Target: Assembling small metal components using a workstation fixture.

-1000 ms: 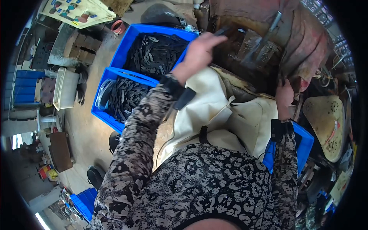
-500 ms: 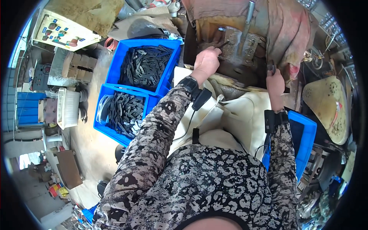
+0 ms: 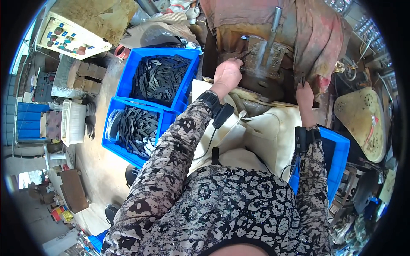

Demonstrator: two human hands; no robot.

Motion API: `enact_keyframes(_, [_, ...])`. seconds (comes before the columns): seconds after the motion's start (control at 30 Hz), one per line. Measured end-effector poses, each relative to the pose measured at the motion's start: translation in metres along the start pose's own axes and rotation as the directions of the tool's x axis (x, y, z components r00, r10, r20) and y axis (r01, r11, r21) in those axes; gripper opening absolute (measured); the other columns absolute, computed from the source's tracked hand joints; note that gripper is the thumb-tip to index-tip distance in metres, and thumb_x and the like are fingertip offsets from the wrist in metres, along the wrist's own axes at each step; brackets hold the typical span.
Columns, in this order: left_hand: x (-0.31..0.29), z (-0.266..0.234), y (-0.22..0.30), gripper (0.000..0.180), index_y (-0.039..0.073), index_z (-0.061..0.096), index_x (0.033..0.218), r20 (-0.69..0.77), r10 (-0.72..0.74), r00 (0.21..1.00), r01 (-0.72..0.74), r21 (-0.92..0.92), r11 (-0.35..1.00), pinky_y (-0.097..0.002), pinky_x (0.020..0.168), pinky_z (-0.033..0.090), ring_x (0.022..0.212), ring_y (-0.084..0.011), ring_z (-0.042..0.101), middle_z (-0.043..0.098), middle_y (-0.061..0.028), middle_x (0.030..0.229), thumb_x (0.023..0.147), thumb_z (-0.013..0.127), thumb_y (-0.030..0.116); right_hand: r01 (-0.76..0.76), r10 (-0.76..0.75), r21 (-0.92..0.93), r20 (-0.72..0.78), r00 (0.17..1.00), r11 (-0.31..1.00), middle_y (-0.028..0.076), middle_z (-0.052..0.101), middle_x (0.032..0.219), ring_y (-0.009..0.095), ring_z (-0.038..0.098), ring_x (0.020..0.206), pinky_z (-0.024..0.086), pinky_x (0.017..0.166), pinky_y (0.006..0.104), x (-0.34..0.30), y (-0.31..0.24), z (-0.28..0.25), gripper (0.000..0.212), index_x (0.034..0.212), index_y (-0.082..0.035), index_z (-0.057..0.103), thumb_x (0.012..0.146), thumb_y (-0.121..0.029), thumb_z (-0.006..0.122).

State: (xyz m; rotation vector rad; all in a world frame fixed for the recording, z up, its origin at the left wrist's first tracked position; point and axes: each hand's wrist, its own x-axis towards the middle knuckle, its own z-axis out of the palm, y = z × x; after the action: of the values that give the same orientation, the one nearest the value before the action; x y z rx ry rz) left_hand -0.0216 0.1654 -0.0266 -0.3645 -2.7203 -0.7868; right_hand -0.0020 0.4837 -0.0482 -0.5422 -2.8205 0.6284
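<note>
Seen from above through a round fisheye view, a person in a black-and-grey patterned top sits or stands at a grimy brown machine basin [image 3: 209, 57] in a cluttered workshop. A cream apron [image 3: 273, 132] covers the lap.

The left hand [image 3: 227, 76] is at the basin's near left side, its fingers closed in a pinch on a thin dark strip [image 3: 244, 56] that points toward the middle of the basin. The right hand [image 3: 305, 94] is at the near right side, fingers curled together around a small dark piece [image 3: 303, 79], just beside a hanging, reddish-brown stained cloth [image 3: 318, 45]. What that piece is, and how firmly it is held, I cannot tell. The hands are well apart.

Between them, farther back, a metal pipe [image 3: 274, 32] slants down in front of a rough, wet-looking block [image 3: 279, 55], with a whitish blur at its lower end.

To the left, two blue bins stand against each other: the far bin [image 3: 122, 77] and the near bin [image 3: 124, 155], both heaped with flat dark strips [image 3: 160, 77]. A third blue bin [image 3: 339, 160] sits beside the right forearm. Farther left are a control box [image 3: 64, 36] and a white tub [image 3: 73, 123].
</note>
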Motion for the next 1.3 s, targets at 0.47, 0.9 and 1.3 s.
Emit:
enact_keyframes(0.47, [0.003,-0.004,0.006,0.023,0.01,0.068,0.093,0.067,-0.051,0.996,0.049,0.018,0.999,-0.0393,0.084,0.052,0.097,-0.0314,0.063,0.065,-0.0128,0.102,0.075,0.057,0.003,0.323,-0.257,0.181,-0.314,0.914,0.929,0.023,0.065,0.107,0.041,0.06,0.103,0.047,0.088,0.0454,0.103,-0.192,-0.058,0.056,0.122,-0.008,0.058,0.088,-0.052,0.056])
enact_keyframes(0.9, [0.002,-0.002,0.004,0.022,0.012,0.069,0.093,0.053,-0.051,0.997,0.05,0.02,0.999,-0.0411,0.079,0.052,0.09,-0.033,0.063,0.065,-0.0123,0.096,0.078,0.054,0.005,0.376,-0.369,-0.016,-0.235,0.899,0.926,0.021,0.066,0.105,0.04,0.061,0.102,0.047,0.086,0.0485,0.131,-0.217,-0.04,0.049,0.123,-0.011,0.056,0.09,-0.047,0.054])
enact_keyframes(1.3, [0.002,-0.001,0.002,0.022,0.011,0.069,0.093,0.06,-0.022,0.998,0.02,0.037,0.999,-0.0409,0.078,0.053,0.089,-0.0329,0.063,0.065,-0.013,0.095,0.078,0.054,0.005,0.346,-0.344,-0.027,-0.2,0.917,0.938,0.021,0.066,0.102,0.042,0.06,0.1,0.047,0.083,0.0511,0.132,-0.221,-0.038,0.041,0.116,-0.012,0.058,0.092,-0.044,0.053])
